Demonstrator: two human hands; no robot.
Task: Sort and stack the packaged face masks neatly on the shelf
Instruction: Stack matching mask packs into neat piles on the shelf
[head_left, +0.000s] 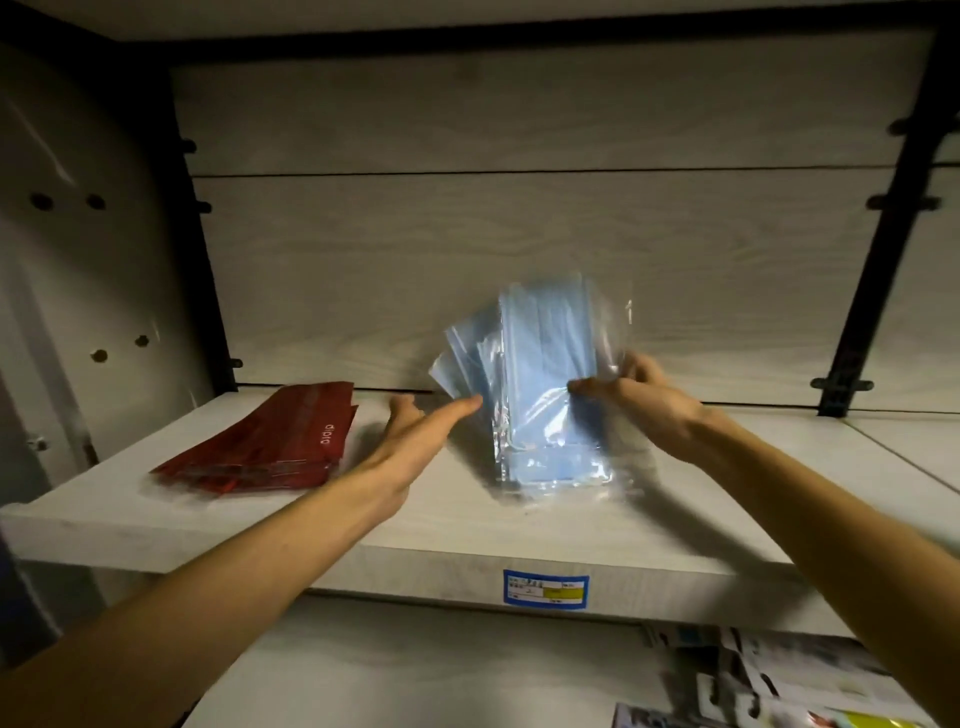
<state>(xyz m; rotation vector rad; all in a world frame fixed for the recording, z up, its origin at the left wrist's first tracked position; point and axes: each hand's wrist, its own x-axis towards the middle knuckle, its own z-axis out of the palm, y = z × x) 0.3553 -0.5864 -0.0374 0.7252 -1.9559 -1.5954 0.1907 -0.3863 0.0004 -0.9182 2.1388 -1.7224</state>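
Hands at the blue stack, head view. We held the blue packs (545, 384) upright on the shelf (457, 525), their lower edges resting on the board and their tops fanned apart toward the back panel (519, 234). Our right hand (631, 395) pinched the right edge of the bundle between thumb and fingers; our left hand (415, 431) was spread, its straight fingertips touching the left edge. We judged the step to be squaring up the blue packs, with the sorting by colour seemingly done: the red packs (270, 441) already lay flat in their own pile at the left of the shelf, near the left hand but apart from it. The next move, as we read it, called for pressing the fanned sleeves together from both sides, then laying the bundle flat beside the red pile. The clear wrappers looked slick and likely to slide over one another. A blue price label (545, 588) was fixed to the shelf's front edge, and other packaged goods (753, 680), too blurred to identify, sat on the level below. Nothing visible stood in the way.
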